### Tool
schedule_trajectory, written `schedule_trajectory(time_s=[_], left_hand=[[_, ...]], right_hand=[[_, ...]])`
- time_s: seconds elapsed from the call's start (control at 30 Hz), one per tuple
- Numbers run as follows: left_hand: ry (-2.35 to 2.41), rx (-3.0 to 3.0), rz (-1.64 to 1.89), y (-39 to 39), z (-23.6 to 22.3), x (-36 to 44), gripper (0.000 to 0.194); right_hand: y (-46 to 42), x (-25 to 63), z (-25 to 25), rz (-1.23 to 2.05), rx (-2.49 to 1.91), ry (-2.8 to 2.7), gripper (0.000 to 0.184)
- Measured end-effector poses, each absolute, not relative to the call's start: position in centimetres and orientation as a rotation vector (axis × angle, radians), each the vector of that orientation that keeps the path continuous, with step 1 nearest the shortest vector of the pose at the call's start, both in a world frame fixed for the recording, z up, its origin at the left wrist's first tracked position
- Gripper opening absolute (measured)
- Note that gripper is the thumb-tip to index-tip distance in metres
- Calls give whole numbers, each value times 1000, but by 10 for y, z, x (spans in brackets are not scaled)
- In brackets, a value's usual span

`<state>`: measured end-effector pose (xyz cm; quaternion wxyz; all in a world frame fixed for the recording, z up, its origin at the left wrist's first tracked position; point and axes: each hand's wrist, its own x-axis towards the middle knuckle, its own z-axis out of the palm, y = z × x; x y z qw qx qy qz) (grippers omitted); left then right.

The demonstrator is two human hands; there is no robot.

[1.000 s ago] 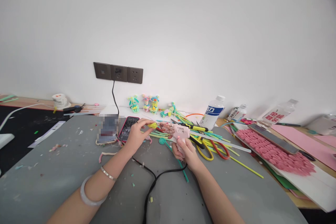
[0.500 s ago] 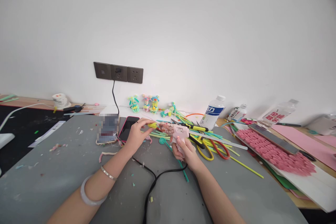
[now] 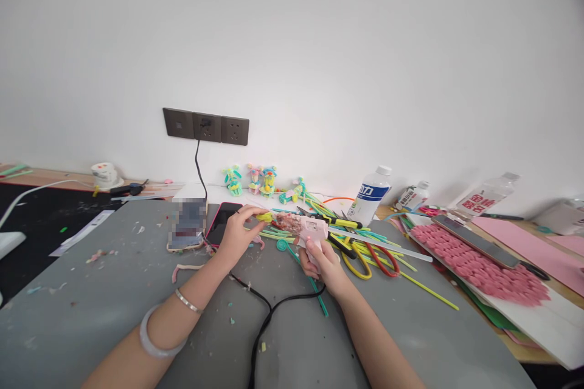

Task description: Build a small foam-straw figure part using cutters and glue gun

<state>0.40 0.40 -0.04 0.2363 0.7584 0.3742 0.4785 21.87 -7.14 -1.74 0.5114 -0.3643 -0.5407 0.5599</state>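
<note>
My right hand is wrapped round the handle of a pale pink glue gun, whose nozzle end is crusted with brownish residue. A long translucent glue stick sticks out of its back toward the right. My left hand pinches a small yellow fuzzy piece right at the glue gun's tip; whether the two touch I cannot tell. Behind and beside the gun lies a heap of green and yellow pipe cleaners. Scissors with yellow handles and red handles rest among them.
Small pipe-cleaner figures stand against the wall. Two phones lie left of my hands. A black cable runs over the grey mat. A bottle and a pink knitted piece are on the right.
The hands stay almost in place. The glue stick's back end has shifted very slightly to the right and down.
</note>
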Motion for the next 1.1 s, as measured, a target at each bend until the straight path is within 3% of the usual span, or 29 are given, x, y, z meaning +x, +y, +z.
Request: schedule_trajectory(time_s=[0.37, 1.1], left_hand=[[1055, 2049, 1322, 4, 0, 4, 19], [1041, 1980, 1234, 0, 4, 7, 22]], right_hand=[[-73, 218, -13, 1330, -830, -1281, 52], [-75, 217, -12, 1361, -805, -1291, 44]])
